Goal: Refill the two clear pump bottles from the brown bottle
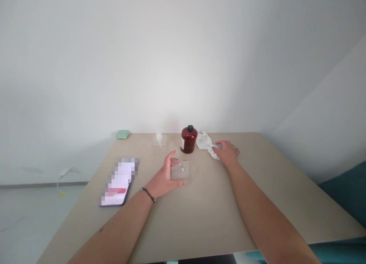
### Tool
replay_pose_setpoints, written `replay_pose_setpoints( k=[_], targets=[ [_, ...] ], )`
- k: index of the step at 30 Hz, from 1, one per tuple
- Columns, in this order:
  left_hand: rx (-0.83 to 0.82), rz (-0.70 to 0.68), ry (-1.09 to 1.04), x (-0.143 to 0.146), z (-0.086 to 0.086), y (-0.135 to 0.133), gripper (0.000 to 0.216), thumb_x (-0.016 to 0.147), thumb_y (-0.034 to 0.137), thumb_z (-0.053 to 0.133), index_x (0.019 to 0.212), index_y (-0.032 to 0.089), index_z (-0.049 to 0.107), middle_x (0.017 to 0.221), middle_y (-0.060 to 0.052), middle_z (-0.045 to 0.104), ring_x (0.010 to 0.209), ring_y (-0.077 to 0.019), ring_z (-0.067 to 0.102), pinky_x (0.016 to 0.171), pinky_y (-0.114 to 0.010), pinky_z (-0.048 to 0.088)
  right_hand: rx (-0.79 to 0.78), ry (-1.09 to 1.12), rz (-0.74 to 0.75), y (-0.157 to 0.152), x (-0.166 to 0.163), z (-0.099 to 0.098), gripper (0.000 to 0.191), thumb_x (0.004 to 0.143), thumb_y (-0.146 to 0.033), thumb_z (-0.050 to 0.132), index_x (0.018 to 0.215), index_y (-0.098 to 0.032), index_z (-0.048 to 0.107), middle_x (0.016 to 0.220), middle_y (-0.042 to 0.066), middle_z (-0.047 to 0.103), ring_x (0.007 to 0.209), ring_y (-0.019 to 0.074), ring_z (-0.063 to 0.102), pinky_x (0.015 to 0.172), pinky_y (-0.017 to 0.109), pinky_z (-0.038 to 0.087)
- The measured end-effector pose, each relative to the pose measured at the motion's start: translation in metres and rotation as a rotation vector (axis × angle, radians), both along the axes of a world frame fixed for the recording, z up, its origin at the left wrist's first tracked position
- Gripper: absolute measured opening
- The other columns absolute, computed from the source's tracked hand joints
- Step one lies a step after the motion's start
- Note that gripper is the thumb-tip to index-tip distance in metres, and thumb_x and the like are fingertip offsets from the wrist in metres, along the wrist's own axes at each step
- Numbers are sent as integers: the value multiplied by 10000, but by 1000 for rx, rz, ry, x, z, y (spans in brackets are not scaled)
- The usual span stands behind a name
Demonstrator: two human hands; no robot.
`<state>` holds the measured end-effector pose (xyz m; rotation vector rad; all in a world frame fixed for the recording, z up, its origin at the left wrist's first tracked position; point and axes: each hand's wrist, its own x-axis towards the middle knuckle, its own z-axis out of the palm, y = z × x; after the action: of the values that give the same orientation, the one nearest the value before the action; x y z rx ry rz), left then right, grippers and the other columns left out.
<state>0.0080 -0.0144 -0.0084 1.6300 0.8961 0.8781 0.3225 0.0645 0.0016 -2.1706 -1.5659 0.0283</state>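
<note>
My left hand (165, 177) is wrapped round a clear square container (181, 171) near the middle of the beige table (200, 210), thumb on its far side and fingers under its near edge. My right hand (227, 151) rests palm down on the near end of a crumpled white cloth (206, 143) at the back of the table, fingers spread flat. A brown bottle with a black cap (188, 139) stands upright between the two hands, just left of the cloth.
A second clear container with a stopper (159, 143) stands left of the bottle. A phone (118, 182) lies flat at the table's left side. A small green case (122, 134) sits at the back left corner. White wall behind; teal seat (345, 191) at right.
</note>
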Motion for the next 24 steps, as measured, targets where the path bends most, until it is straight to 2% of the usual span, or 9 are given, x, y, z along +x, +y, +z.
replay_pose_setpoints(
  k=[4, 12, 17, 24],
  targets=[
    [2, 0, 3, 0, 0, 0, 1127, 708, 280, 829, 1526, 312, 53, 1314, -97, 462, 1296, -277, 491, 1166, -518, 303, -25, 5, -13, -1, -1, 1, 335, 816, -447, 625, 1065, -238, 708, 1269, 127, 648, 1201, 354, 576, 1086, 601, 262],
    [-6, -3, 15, -2, 1, -1, 1116, 717, 267, 821, 1521, 308, 47, 1321, -99, 457, 1268, -261, 511, 1160, -512, 312, 22, 10, -1, -3, -4, 2, 435, 814, -428, 621, 1205, -237, 630, 1302, 124, 651, 1229, 336, 561, 1104, 566, 237],
    [-16, 3, 14, -2, 1, -1, 1120, 714, 268, 827, 1523, 317, 54, 1317, -94, 456, 1247, -256, 530, 1143, -499, 341, 46, 10, 6, -5, -5, 2, 417, 842, -414, 595, 1216, -234, 632, 1328, 116, 641, 1246, 335, 553, 1123, 566, 218],
    [-13, -6, 1, -1, 0, 0, 1130, 705, 267, 834, 1522, 314, 54, 1321, -99, 450, 1260, -265, 518, 1150, -515, 327, 172, 31, -4, -11, -7, 9, 340, 892, -343, 521, 1177, -218, 659, 1284, 121, 669, 1207, 310, 576, 1114, 545, 235]
  ],
)
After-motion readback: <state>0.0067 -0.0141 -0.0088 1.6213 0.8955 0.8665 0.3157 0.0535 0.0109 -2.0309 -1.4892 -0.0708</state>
